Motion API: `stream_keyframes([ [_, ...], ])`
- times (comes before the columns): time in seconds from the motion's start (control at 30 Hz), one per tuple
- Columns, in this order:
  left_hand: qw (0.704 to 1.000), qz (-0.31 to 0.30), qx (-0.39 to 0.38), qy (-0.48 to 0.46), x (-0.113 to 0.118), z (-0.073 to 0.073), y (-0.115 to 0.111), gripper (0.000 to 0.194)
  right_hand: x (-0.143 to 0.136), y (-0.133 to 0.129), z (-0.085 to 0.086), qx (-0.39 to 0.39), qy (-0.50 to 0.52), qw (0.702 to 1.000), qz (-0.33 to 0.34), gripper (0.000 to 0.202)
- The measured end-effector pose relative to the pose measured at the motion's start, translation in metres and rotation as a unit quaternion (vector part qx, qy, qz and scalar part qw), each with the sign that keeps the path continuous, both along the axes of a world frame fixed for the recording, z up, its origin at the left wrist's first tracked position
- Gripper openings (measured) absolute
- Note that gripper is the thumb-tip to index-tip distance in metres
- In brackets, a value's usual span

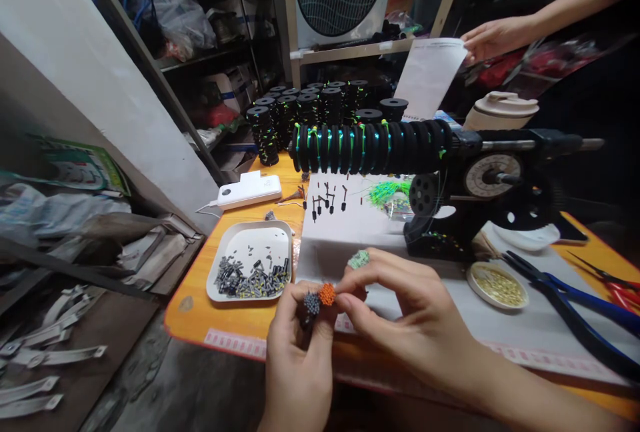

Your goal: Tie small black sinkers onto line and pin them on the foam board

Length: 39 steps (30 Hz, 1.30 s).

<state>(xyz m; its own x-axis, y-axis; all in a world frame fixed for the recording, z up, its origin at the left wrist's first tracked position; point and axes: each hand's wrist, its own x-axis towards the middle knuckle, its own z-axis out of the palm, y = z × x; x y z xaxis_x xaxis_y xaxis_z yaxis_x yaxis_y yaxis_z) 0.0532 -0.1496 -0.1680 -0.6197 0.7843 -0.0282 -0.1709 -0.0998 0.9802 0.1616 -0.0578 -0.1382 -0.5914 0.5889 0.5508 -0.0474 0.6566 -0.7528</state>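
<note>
Low in the head view, my left hand (300, 352) is closed, with thumb and index finger around a dark grey bundle of tiny rounded ends (311, 305). Against it sits a similar orange bundle (327, 295). The thumb and index finger of my right hand (405, 305) are pinched at the orange bundle's right side. A pale green bundle (359, 259) shows just behind my right index finger; what holds it is hidden. Left of my hands, a white tray (215, 265) contains small grey, black and yellowish pieces. Behind them, a winding machine (445, 199) carries a black ribbed roller (370, 147) with green strands.
Black spools (287, 112) stand at the back. A white power strip (250, 190) lies left, small dark parts (327, 199) and green strands (390, 193) centrally. Right are a dish of golden bits (500, 285), blue-handled pliers (565, 295) and a cup (503, 109). Another person's hand (493, 39) holds paper (433, 75).
</note>
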Motion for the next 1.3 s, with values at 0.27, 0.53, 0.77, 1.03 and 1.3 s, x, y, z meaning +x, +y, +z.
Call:
stream_keyframes([
  [0.27, 0.985, 0.008, 0.023, -0.172, -0.003, 0.004, -0.004, 0.029, 0.002, 0.002, 0.004, -0.079, -0.032, 0.996, 0.035, 0.011],
  [0.53, 0.982, 0.011, 0.042, -0.183, -0.008, 0.01, -0.01, 0.028, 0.003, 0.007, 0.007, -0.065, -0.019, 0.998, -0.003, 0.011],
  [0.77, 0.986, 0.02, 0.039, -0.161, -0.007, 0.008, -0.012, 0.029, 0.003, 0.007, 0.006, -0.044, -0.028, 0.999, 0.011, 0.012],
  [1.03, 0.99, 0.023, 0.033, -0.138, -0.005, 0.007, -0.014, 0.029, 0.002, 0.004, 0.008, -0.061, -0.02, 0.997, 0.032, 0.014],
  [1.3, 0.985, 0.003, 0.024, -0.171, -0.003, 0.006, -0.01, 0.03, 0.002, 0.001, 0.007, -0.095, 0.002, 0.994, 0.051, 0.011],
])
